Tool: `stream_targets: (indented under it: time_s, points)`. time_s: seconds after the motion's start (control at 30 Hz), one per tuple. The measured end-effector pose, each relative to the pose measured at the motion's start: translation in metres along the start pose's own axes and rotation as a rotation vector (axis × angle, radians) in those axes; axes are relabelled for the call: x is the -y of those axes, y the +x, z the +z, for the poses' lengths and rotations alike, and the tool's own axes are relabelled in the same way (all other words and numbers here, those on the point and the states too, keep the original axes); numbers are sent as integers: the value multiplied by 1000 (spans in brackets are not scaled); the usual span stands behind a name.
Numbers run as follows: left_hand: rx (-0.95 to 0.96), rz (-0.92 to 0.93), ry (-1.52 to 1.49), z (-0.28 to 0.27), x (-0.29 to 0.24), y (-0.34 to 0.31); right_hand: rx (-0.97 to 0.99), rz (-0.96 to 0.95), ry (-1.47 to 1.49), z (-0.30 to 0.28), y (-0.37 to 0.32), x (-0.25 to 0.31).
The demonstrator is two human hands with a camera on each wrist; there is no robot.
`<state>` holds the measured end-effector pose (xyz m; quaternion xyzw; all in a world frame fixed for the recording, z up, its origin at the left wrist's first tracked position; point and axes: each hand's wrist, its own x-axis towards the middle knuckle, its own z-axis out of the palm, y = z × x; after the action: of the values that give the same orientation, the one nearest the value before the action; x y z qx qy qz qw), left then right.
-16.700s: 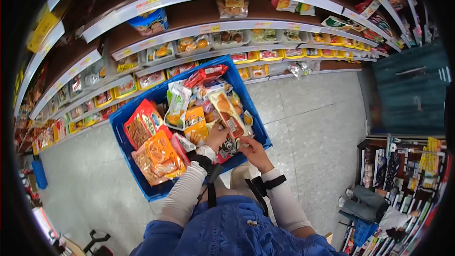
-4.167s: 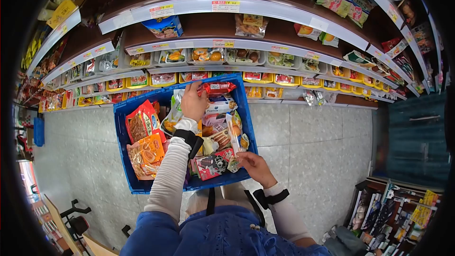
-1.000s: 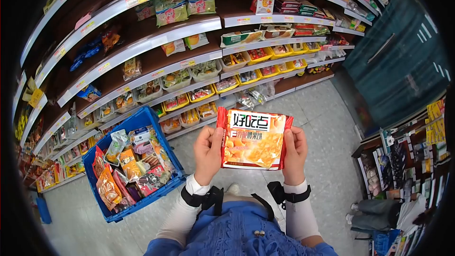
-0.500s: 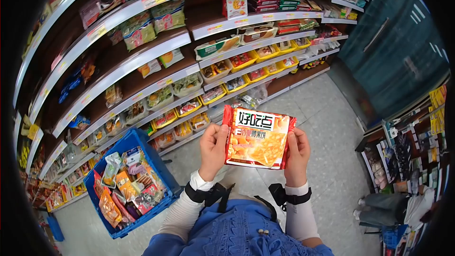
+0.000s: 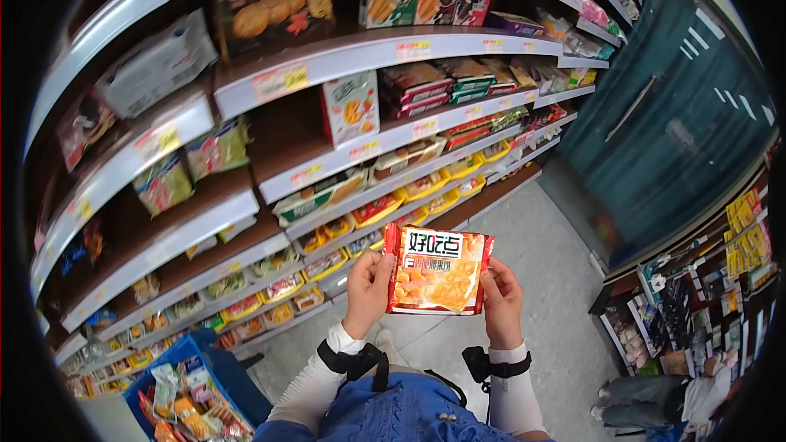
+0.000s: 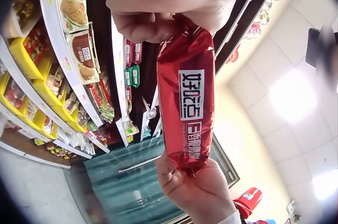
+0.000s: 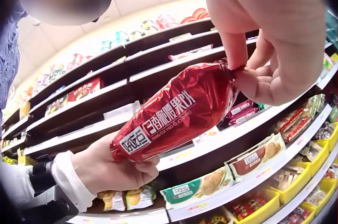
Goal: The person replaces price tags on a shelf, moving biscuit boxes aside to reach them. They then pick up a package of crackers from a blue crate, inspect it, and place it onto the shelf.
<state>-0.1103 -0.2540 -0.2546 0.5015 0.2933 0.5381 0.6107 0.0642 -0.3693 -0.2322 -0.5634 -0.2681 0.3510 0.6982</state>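
Observation:
A red and orange snack packet (image 5: pixel 436 272) is held up flat between both hands in the head view, its printed front facing up. The left hand (image 5: pixel 368 292) pinches its left end, thumb on top. At the other end, the right hand (image 5: pixel 501 301) grips the crimped edge. In the left wrist view the packet's red side (image 6: pixel 186 97) stretches between the left hand (image 6: pixel 169 2) above and the right hand below. The right wrist view shows the red side (image 7: pixel 174 110) slanting from the left hand at lower left to the right hand (image 7: pixel 269 39).
A blue crate (image 5: pixel 214 376) full of packaged snacks stands on the floor at lower left. Long shelves (image 5: pixel 303 86) with boxes, packets and yellow bins run across the left and top. A green curtain (image 5: pixel 655 106) hangs at right, with a person in grey trousers (image 5: pixel 643 399) near the lower-right racks.
The red packet, earlier among the crate's items, is now held in both hands. Since the last moments the view has turned toward the right-hand shelves, and the crate has shifted to the lower left.

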Motion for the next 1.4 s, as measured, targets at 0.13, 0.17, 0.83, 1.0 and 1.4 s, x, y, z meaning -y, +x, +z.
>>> stream_targets:
  time_s: [0.13, 0.17, 0.83, 1.0, 1.4]
  points:
    - [132, -68, 2, 27, 15, 51, -87, -36, 3, -8, 50, 2]
    - [152, -79, -13, 36, 17, 61, -121, -21, 25, -10, 59, 4]
    - [330, 42, 98, 191, 56, 210, -51, -139, 31, -87, 255, 58]
    - [251, 78, 99, 251, 83, 261, 39, -134, 118, -126, 343, 69]
    - [54, 105, 94, 341, 117, 336, 125, -11, 259, -155, 497, 110]
